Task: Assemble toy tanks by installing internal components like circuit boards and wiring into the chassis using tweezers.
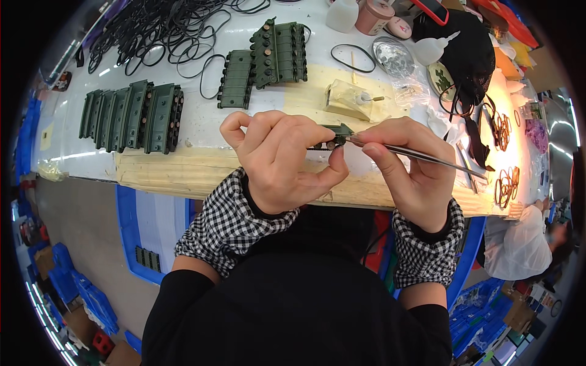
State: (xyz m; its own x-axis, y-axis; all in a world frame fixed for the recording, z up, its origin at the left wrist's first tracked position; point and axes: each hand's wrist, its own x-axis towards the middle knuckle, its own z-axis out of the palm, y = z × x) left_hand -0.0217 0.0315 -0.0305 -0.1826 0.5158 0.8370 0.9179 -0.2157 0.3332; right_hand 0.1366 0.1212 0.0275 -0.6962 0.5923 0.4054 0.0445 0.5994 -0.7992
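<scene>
My left hand (pixel 274 155) is closed, thumb and fingers pinching a small dark green model part with wheels (pixel 336 135), much of it hidden behind the fingers. Slim metal tweezers (pixel 421 156) rest in the grip of my right hand (pixel 415 161); their tip touches the green part's right end. Just beyond my hands lies a cream block with a thin rod (pixel 351 100). Similar green wheeled parts stand in a row (pixel 131 117) to the left, and more are stacked (pixel 278 52) past my left hand.
Black rubber bands (pixel 155 33) lie heaped at the back left. A clear dish (pixel 394 56), a white squeeze bottle (pixel 432 50) and a black bag (pixel 467 52) crowd the back right. Brown bands (pixel 505 186) lie at the right edge. A blue bin (pixel 127 226) sits below the table.
</scene>
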